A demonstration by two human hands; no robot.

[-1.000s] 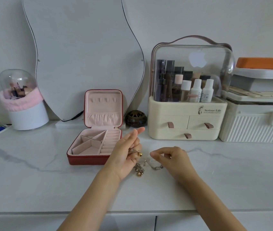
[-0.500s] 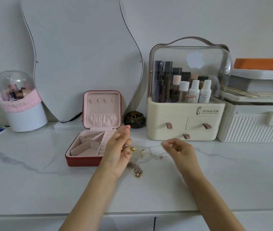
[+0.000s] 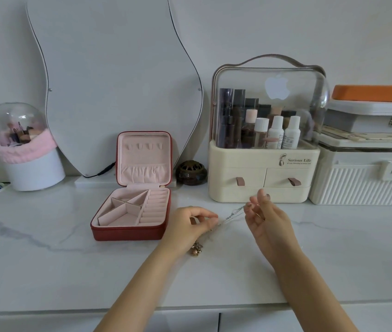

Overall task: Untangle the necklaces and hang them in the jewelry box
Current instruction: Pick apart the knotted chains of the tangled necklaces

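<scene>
A thin silver necklace chain (image 3: 232, 215) stretches taut between my two hands above the white marble counter. My left hand (image 3: 191, 225) pinches its lower end; a gold beaded necklace (image 3: 197, 249) dangles from under this hand onto the counter. My right hand (image 3: 264, 215) holds the chain's upper end between thumb and fingers, palm turned toward me. The red jewelry box (image 3: 130, 233) lies open to the left of my left hand, its pink lid (image 3: 144, 156) upright with a row of small hooks and a gathered pocket.
A cream cosmetics organizer (image 3: 262, 173) with a clear dome stands right behind my right hand. White storage cases (image 3: 367, 178) sit at the far right. A curvy mirror (image 3: 113, 87), a small dark jar (image 3: 191, 172) and a brush holder (image 3: 27, 149) line the wall.
My hands have drawn apart, pulling the silver chain out straight. My right hand rose and moved right; my left hand closed its fingers on the chain's other end.
</scene>
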